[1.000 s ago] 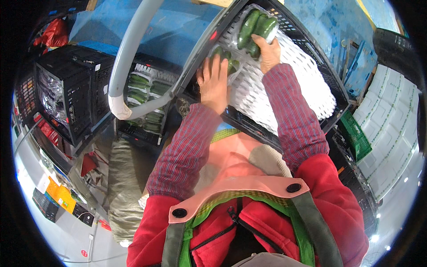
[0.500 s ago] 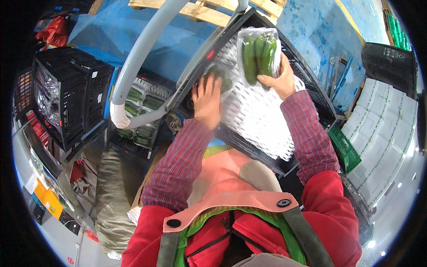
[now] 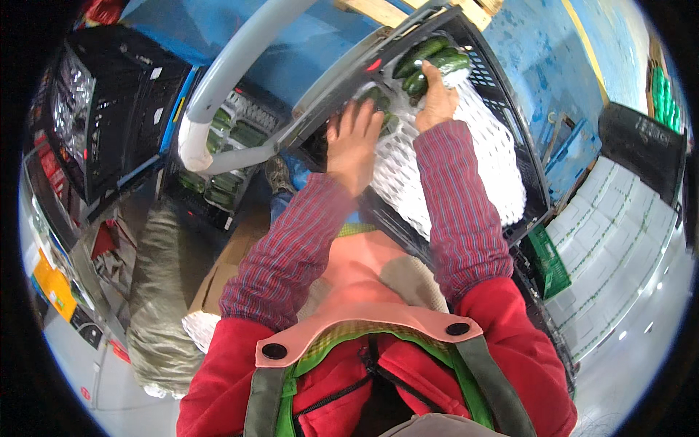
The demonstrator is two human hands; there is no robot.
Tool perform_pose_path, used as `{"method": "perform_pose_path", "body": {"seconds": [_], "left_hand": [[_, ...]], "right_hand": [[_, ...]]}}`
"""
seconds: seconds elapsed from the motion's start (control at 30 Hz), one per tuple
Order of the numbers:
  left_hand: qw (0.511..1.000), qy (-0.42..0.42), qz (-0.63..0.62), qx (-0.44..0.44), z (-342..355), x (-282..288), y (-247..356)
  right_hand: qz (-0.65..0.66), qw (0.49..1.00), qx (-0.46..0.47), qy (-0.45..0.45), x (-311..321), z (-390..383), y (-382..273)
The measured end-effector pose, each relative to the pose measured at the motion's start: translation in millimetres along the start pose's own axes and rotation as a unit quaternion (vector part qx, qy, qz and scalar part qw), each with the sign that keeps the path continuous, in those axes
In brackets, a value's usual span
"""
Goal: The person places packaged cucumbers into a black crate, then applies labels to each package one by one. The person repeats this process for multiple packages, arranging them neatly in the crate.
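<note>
A black plastic crate [image 3: 526,149] stands before me, lined with white foam netting [image 3: 477,156]. At its far end lies a clear-wrapped pack of green cucumbers [image 3: 422,62]. My right hand [image 3: 438,103] grips the near end of this pack, thumb and fingers closed on it. A second wrapped pack of cucumbers [image 3: 377,97] lies along the crate's left side. My left hand [image 3: 352,149] rests against that pack with fingers stretched out, partly covering it; its fingers are slightly blurred.
A grey tubular handle [image 3: 233,80] arches over the left side. Below it, another black crate holds several packs of cucumbers [image 3: 226,135]. Stacked black crates [image 3: 124,102] stand farther left. On the right are white boxes [image 3: 604,240], a green crate [image 3: 547,262] and a black bin [image 3: 641,146].
My right hand has carried its cucumber pack left and down into the crate's far end, tilting it. My left hand stays by the other pack. The whole view has shifted a little.
</note>
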State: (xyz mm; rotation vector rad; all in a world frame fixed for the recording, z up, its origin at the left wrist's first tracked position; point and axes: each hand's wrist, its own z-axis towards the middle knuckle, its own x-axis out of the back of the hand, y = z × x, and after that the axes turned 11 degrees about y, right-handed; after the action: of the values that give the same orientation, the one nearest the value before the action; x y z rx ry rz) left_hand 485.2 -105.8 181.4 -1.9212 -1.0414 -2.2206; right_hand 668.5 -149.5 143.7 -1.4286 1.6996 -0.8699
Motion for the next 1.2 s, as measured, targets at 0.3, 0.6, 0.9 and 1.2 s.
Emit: {"method": "perform_pose_path", "body": {"seconds": [0.3,0.6,0.9,1.2], "left_hand": [[0.999,0.028,-0.027,0.034,-1,-8,-4],[0.950,0.196,-0.233,0.067,-50,35,-17],[0.548,0.413,-0.507,0.522,-156,24,-172],[0.244,0.515,-0.578,0.584,-225,-73,-314]], "right_hand": [[-0.220,0.963,0.158,-0.017,25,40,30],[-0.370,0.921,0.103,-0.071,65,-44,-10],[-0.499,0.715,0.153,-0.466,74,-275,46],[-0.494,0.751,0.064,-0.433,-113,-210,419]]}}
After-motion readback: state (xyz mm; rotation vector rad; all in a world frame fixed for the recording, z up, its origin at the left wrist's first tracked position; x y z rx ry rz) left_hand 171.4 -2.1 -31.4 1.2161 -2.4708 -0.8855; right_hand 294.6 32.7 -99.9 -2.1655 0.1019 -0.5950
